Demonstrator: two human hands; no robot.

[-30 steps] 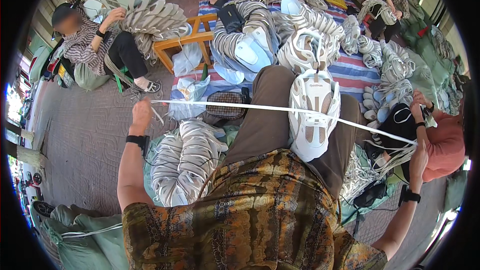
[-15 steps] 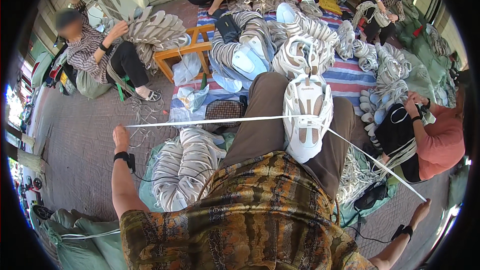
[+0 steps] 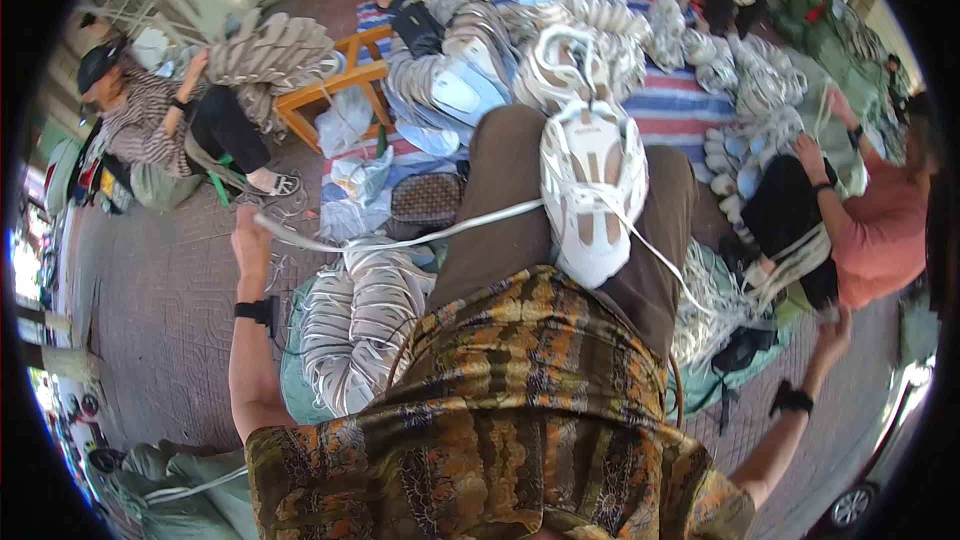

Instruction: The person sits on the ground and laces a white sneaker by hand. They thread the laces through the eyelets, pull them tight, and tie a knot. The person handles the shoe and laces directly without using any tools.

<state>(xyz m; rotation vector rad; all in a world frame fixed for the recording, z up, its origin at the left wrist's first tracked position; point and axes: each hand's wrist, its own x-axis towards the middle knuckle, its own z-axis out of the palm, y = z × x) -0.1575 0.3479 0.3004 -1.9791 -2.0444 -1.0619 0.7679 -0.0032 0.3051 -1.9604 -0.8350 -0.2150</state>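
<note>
On my lap, between my knees, rests a white and beige sneaker upper (image 3: 592,250), its toe pointing toward me. A white shoelace (image 3: 450,230) crosses its front and runs out to both sides. My left hand (image 3: 252,240) is raised out to the left, fingers closed on one lace end; that side sags a little. Far out on the right is my right hand (image 3: 830,338), closed, with a pale bit at its fingertips that looks like the other end. The lace on that side hangs slack past my knee, and its outer stretch is blurred. Another sneaker upper (image 3: 560,65) lies just beyond my knees.
Nested shoe uppers (image 3: 365,325) stand by my left leg, loose white laces (image 3: 705,325) by my right. A brown checked pouch (image 3: 428,200), a wooden stool (image 3: 335,90) and more uppers lie ahead on a striped sheet (image 3: 675,125). Several people sit around, one close at right (image 3: 880,240).
The lace has gone from taut to slack on both sides. My right hand has come up and slightly inward, my left hand up a little. The whole view has shifted.
</note>
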